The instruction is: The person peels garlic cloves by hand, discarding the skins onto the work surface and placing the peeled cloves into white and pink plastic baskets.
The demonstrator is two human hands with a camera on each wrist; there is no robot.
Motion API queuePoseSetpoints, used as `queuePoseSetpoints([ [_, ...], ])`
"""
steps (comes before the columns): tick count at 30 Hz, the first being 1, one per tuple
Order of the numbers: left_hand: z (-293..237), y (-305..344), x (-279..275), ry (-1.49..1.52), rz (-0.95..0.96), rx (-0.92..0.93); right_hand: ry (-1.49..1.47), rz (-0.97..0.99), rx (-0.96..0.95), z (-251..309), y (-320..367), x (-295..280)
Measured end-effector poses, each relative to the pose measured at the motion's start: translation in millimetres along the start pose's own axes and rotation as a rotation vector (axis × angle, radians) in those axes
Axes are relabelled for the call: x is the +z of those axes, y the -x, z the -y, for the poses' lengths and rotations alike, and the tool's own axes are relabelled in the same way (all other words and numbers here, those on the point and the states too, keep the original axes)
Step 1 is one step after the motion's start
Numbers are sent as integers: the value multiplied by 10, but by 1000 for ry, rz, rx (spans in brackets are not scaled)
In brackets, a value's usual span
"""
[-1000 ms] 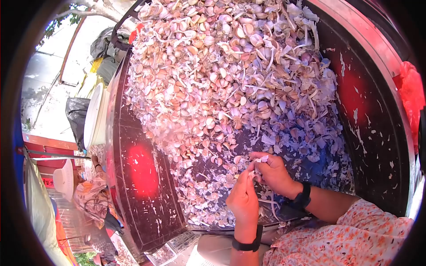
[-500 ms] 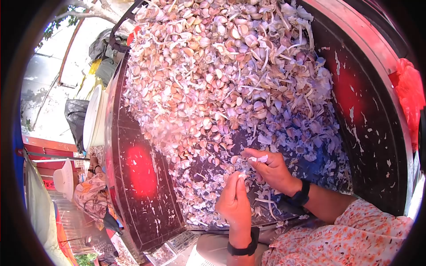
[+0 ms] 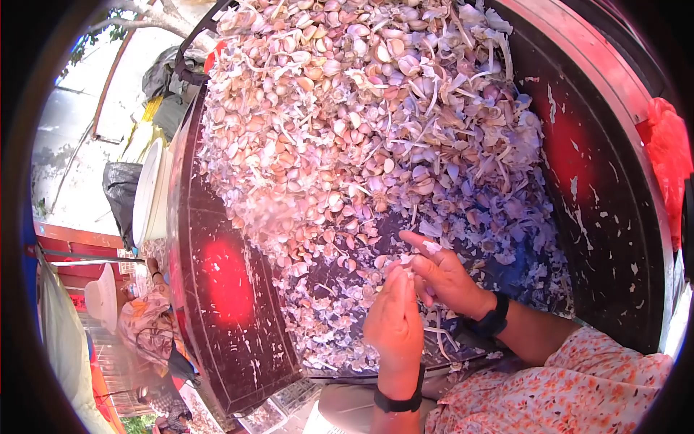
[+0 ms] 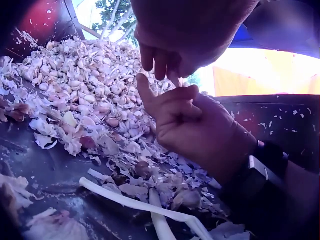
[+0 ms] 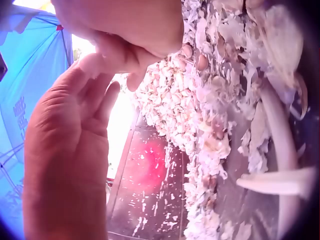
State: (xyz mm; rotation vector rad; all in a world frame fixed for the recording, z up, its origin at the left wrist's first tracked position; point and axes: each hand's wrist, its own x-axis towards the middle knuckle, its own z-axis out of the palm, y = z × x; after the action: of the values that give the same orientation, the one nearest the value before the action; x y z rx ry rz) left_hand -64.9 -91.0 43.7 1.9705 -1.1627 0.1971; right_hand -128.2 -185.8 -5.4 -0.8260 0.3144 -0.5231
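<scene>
Now, from the left, the dark tray [image 3: 217, 354] is seen piled with garlic [image 3: 303, 137]; over its near end, a pale garlic piece [image 3: 406, 261] is pinched by the left hand [image 3: 395, 325]; close beside, the right hand [image 3: 450, 282] is held, forefinger extended, its grip impossible to tell; far right, a red bag [image 3: 666, 155] is glimpsed.

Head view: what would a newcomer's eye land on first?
The big heap of garlic cloves and papery skins, filling the upper middle between dark walls. Then the left hand and right hand, fingertips close together in the lower part, a little right of centre. After that, the bright red patches, one on the wall at either side of the picture's middle.
</scene>
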Motion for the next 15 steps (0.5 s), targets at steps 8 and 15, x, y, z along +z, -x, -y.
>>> queuePoseSetpoints([
  [8, 109, 11, 2, 59, 185, -65, 41, 233, 139, -327, 38, 28],
  [15, 676, -163, -198, -395, 124, -314, -266, 252, 473, -104, 44, -2],
])
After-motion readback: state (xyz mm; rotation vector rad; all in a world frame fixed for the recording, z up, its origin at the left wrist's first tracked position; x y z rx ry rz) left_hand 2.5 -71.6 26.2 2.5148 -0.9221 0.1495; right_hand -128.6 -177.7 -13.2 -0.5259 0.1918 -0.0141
